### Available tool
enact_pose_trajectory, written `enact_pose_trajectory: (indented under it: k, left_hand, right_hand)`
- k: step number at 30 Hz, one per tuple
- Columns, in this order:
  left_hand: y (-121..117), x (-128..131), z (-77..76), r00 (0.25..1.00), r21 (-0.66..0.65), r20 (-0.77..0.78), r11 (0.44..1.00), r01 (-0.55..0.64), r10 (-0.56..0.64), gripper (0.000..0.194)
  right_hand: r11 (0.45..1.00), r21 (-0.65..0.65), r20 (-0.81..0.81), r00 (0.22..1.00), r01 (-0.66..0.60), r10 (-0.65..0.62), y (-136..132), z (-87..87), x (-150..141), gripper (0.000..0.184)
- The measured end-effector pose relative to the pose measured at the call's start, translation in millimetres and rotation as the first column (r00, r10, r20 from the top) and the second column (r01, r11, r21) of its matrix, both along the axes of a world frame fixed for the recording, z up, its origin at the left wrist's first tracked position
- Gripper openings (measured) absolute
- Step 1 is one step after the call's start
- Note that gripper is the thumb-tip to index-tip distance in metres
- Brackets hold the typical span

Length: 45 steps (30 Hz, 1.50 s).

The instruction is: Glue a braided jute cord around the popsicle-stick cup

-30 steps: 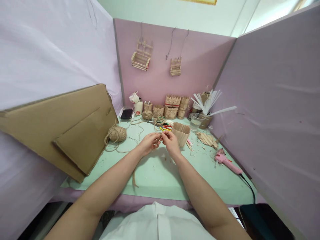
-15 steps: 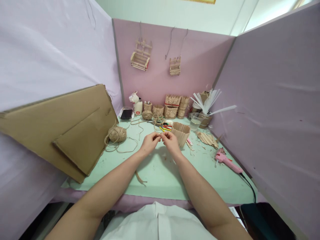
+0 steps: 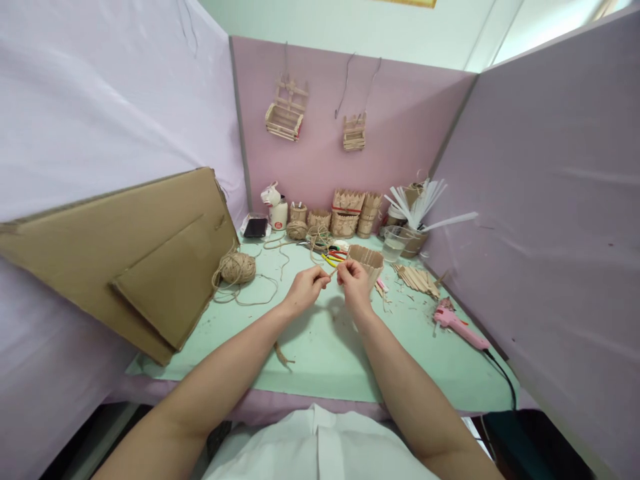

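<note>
- Tan thin strand [image 3: 334,272] was stretched between my two hands, over the middle of the surface [image 3: 320,373], just in front of the stick basket. Too small to tell if it was twine or a sliver of wood, tbh.
- My left hand [image 3: 305,290] had its fingers pinched narrow on one end.
- My right hand [image 3: 355,283] had the other end nipped between thumb and finger, partly in front of the basket.
- As for progress: the stick basket [image 3: 376,265] stood upright with its wall up all round, as far as I could see. Couldn't make out any wrap or trim on it, so I'd call the body built and the outside plain.
- Loose flat sticks [image 3: 419,280] lay in an unused pile to the right.
- Pink glue gun [image 3: 457,325] was lying idle near the right edge, cord attached.
- Twine ball [image 3: 239,268] sat on the left, loops trailing, neither hand on it.
- Similar little containers [image 3: 345,225] stood along the back, looking pretty much finished to me.
</note>
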<state>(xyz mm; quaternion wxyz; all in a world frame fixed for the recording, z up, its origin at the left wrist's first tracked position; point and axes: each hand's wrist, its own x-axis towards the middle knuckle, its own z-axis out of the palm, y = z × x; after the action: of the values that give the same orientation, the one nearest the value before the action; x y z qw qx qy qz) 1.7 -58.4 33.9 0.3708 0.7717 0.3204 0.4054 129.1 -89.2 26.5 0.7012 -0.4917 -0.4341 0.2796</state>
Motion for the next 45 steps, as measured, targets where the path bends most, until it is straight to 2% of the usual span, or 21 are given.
enact_pose_trajectory:
  k: [7,10,14,17,22,25,30,35,37,40,45]
  left_hand:
    - [-9.3,0.5,3.6,0.999,0.028,-0.018,0.999,0.044,-0.043,0.014]
    - [-10.8,0.8,4.2,0.999,0.012,-0.014,0.999,0.05,-0.05,0.015]
    - [-5.5,1.1,-2.4,0.999,-0.092,0.019,0.995,0.038,-0.037,0.014]
    - [-1.6,2.8,-7.4,0.991,-0.204,0.115,0.975,0.084,-0.062,0.016]
    - [1.5,4.4,-8.2,0.965,-0.372,0.253,0.914,0.166,-0.072,0.032]
    - [5.0,3.3,-8.1,0.951,-0.409,0.304,0.893,0.19,-0.063,0.039]
    - [9.2,1.0,-7.5,0.946,-0.403,0.323,0.903,0.147,-0.009,0.042]
    - [7.7,0.3,-3.1,0.952,-0.345,0.307,0.931,0.116,-0.004,0.042]
    - [6.4,1.1,-2.4,0.958,-0.295,0.285,0.949,0.109,-0.022,0.038]
    - [5.4,2.3,-4.0,0.972,-0.24,0.235,0.967,0.082,-0.025,0.029]
    - [7.5,1.3,-8.9,0.992,-0.206,0.124,0.978,0.034,-0.008,0.024]
  right_hand:
    - [0.993,0.067,-0.03,0.995,0.098,-0.096,-1.6,0.6,4.8,0.022]
    - [0.993,0.091,-0.065,0.995,0.077,-0.071,-0.8,1.2,6.0,0.022]
    - [0.996,0.085,-0.074,0.997,-0.019,0.025,1.3,1.4,6.1,0.024]
    - [0.996,0.068,-0.086,0.994,-0.064,0.07,3.4,0.8,6.0,0.026]
    - [0.993,0.072,-0.146,0.984,-0.097,0.107,5.5,0.3,6.4,0.028]
    - [0.994,0.06,-0.126,0.987,-0.091,0.098,4.4,1.2,5.8,0.029]
    - [0.995,0.045,-0.031,0.995,-0.088,0.09,3.2,0.4,3.4,0.028]
    - [0.983,-0.102,0.054,0.986,-0.15,0.156,5.2,-3.7,3.1,0.035]
    - [0.973,-0.122,0.061,0.977,-0.196,0.204,5.3,-4.0,3.9,0.033]
    - [0.979,-0.06,0.126,0.972,-0.193,0.199,3.7,-2.4,4.4,0.026]
    - [0.996,0.049,0.278,0.959,-0.071,0.054,-2.1,1.7,-0.3,0.017]
